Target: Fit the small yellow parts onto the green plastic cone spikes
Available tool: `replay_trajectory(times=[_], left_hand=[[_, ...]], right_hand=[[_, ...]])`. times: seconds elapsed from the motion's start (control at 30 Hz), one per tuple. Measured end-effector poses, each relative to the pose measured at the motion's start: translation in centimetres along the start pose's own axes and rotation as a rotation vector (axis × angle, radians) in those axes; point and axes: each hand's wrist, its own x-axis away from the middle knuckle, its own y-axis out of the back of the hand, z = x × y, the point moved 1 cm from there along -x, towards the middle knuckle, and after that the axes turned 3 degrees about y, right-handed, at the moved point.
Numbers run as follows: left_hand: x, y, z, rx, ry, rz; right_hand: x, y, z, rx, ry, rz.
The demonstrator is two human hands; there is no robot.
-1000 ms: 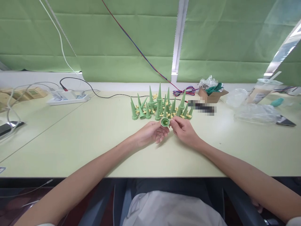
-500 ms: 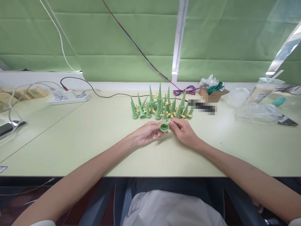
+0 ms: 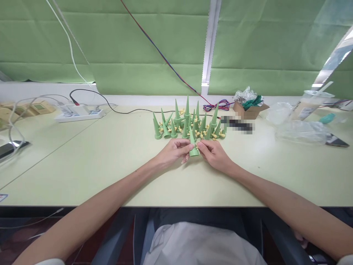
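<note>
A green plastic cone [image 3: 193,146] stands upright between my two hands, its wide base down near the table [image 3: 110,162]. My left hand [image 3: 175,152] pinches its left side with thumb and fingers. My right hand [image 3: 213,154] grips its right side at the base. Just behind them stands a cluster of several matching green cones [image 3: 187,123], points up, with small yellow pieces [image 3: 205,134] scattered among their bases.
A white power strip [image 3: 79,114] with cables lies at the back left. A small cardboard box [image 3: 249,108] with plastic wrap sits back right, beside clear plastic bags [image 3: 300,130] and a plastic cup [image 3: 310,105]. A phone [image 3: 9,147] lies at the far left.
The cone in my hands has turned from showing its open base toward me to standing point up. Both hands stayed close together in front of the cluster.
</note>
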Motion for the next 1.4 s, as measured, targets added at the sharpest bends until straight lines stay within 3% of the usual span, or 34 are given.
replay_trajectory(times=[0.8, 1.03, 1.23, 1.4], left_hand=[[0.46, -0.45, -0.56, -0.285, -0.139, -0.049], [0.27, -0.64, -0.8, -0.263, -0.087, -0.072], [0.11, -0.75, -0.95, -0.2, -0.045, -0.147], [0.05, -0.47, -0.56, -0.2, -0.054, -0.12]], right_hand=[[0.12, -0.31, -0.36, -0.056, -0.049, -0.008], [-0.14, -0.31, -0.3, -0.006, -0.053, -0.042], [-0.3, -0.22, 0.04, 0.141, 0.03, -0.038], [-0.04, -0.67, 0.1, 0.172, 0.069, -0.019]])
